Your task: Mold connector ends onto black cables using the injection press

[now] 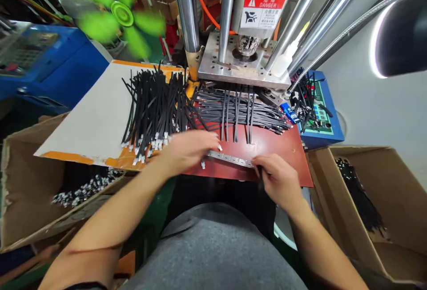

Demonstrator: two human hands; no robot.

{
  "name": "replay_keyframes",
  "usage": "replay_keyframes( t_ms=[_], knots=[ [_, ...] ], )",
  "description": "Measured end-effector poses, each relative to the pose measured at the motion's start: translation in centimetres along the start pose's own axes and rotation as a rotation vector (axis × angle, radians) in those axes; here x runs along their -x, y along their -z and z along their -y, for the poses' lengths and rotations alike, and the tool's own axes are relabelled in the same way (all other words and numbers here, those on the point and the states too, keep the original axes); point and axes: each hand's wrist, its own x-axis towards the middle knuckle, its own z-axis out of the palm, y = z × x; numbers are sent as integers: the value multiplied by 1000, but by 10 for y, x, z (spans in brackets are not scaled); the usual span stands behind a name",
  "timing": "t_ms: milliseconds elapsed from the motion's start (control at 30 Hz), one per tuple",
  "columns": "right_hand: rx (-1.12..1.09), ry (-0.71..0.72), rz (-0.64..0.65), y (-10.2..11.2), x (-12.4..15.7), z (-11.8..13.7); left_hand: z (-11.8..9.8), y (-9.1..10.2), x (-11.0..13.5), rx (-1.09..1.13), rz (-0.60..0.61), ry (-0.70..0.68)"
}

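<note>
Here, one slim metal strip [230, 159] — flat, slotted — spans the gap between two hands. The right hand [280, 179] pinches its nearer end, a dark blurred length [260, 175] hanging below those fingers; the left hand [185, 152] blurs at the other end, and its grip I cannot tell. Beyond the hands lie two heaps of flat black cables, the left heap [156, 103] tipped with white connectors [160, 138], the right heap [240, 113] on a smooth red board [276, 145].
</note>
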Motion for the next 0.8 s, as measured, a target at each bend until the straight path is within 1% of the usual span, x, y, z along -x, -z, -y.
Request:
replay_keyframes(
  t_ms=[67,100,133,200,267,333,467,533,600,633,700,733,800],
  knots=[
    [-105,-23,39,-22,-5,0,-2,-31,-13,79,72,-115],
    [-131,-48,37,-28,-6,0,-3,-44,-17,117,88,-127],
    [-135,-49,34,-31,-8,-1,-4,-53,-19,146,83,-107],
    [-77,-2,63,-29,-9,0,-6,-63,-21,183,62,-46],
    [38,66,130,-25,-11,3,-8,-62,-21,176,73,-3],
    [133,108,192,-21,-12,7,-12,-58,-21,120,109,37],
    [190,168,242,-23,-19,15,-21,-53,-27,-42,187,97],
    [237,204,269,-25,-23,18,-22,-53,-29,-75,240,102],
    [274,222,310,-26,-27,18,-20,-52,-29,-48,260,59],
    [270,223,325,-26,-27,17,-19,-50,-27,-20,240,28],
    [199,214,328,-23,-26,11,-14,-47,-22,39,151,-13],
    [148,203,295,-21,-24,7,-12,-45,-19,66,104,-12],
    [74,138,144,-17,-18,-1,-8,-43,-12,118,48,34]
  ],
)
